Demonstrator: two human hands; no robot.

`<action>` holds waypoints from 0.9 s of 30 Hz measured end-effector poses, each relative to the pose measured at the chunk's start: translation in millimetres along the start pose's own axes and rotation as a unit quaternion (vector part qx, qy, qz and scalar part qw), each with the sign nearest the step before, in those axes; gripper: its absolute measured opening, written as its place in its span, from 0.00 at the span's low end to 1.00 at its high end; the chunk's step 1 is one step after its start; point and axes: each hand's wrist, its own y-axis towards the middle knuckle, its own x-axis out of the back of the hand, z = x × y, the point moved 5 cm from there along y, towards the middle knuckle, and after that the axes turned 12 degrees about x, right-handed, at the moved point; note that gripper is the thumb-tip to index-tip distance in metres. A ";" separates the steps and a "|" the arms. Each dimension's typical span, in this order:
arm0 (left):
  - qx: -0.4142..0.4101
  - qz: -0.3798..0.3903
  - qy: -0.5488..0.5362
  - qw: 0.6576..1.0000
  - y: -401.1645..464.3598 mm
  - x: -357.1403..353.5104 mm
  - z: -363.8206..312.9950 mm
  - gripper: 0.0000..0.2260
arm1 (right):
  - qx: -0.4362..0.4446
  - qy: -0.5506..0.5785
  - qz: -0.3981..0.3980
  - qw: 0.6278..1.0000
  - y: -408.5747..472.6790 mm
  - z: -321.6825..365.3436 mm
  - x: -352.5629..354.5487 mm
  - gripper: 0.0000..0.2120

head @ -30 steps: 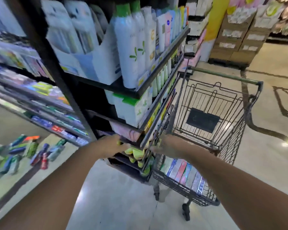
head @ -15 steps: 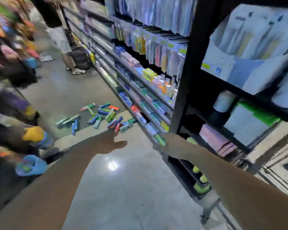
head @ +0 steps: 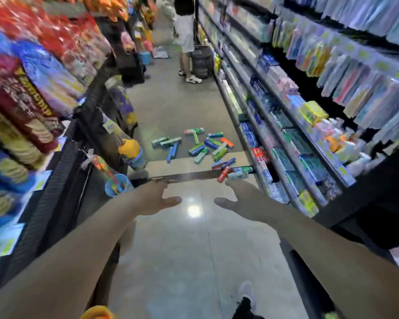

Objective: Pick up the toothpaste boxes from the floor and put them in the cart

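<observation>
Retail shop aisle, supermarket type. Tiered shelving (head: 286, 125) along the right side stocked with boxed toothpaste and hanging carded toothbrushes, price strips on the shelf edges; snack bags (head: 32, 72) in bright packaging racked along the left. Polished floor (head: 182, 249) running between the two runs, with another shopper (head: 186, 31) standing farther down beside a dark shopping basket (head: 202, 63) set on the floor.

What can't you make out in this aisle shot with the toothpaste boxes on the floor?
- Shopping cart: outside the head view.
- Scattered colourful cardboard toothpaste boxes: too small for brand print; exact count unclear where they overlap.
- Red box: partly covered by the bare right hand.
- Snack bags on the left shelves: motion blurred.
</observation>
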 end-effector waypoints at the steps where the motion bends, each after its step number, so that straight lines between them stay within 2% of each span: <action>1: 0.003 -0.001 0.000 1.000 6.8 2.6 -3.1 0.35 | 0.010 0.003 -0.001 1.000 11.8 -3.1 4.1 0.45; 3: 0.003 -0.004 -0.006 1.000 26.0 12.3 -10.9 0.35 | 0.022 -0.005 0.001 1.000 38.8 -8.9 17.5 0.38; 6: 0.021 -0.004 -0.027 0.999 64.6 30.1 -21.6 0.35 | 0.058 -0.009 0.001 0.998 74.6 -25.1 44.3 0.15; 7: 0.028 -0.001 -0.029 0.999 77.0 36.9 -25.5 0.34 | 0.062 -0.007 0.004 0.998 87.1 -31.9 54.3 0.15; 10: 0.048 -0.006 -0.032 0.998 113.3 62.5 -38.8 0.29 | 0.064 -0.013 0.014 0.998 130.3 -59.4 79.8 0.41; 13: 0.069 0.013 -0.045 0.997 148.2 82.0 -49.3 0.29 | 0.065 -0.018 0.035 0.997 173.0 -83.4 100.1 0.49; 16: 0.075 0.009 -0.068 0.995 173.3 98.6 -58.8 0.33 | 0.083 -0.058 0.050 0.994 204.2 -96.5 121.7 0.52; 21: 0.095 0.036 -0.083 0.991 224.2 116.7 -55.3 0.39 | 0.098 -0.071 0.094 0.988 273.7 -105.6 134.5 0.49; 25: 0.094 0.030 -0.111 0.989 286.8 129.1 -22.4 0.59 | 0.111 -0.078 0.111 0.985 337.0 -96.2 140.8 0.48; 27: 0.095 0.040 -0.111 0.989 319.8 136.7 -3.3 0.59 | 0.118 -0.085 0.113 0.983 371.1 -87.1 146.1 0.47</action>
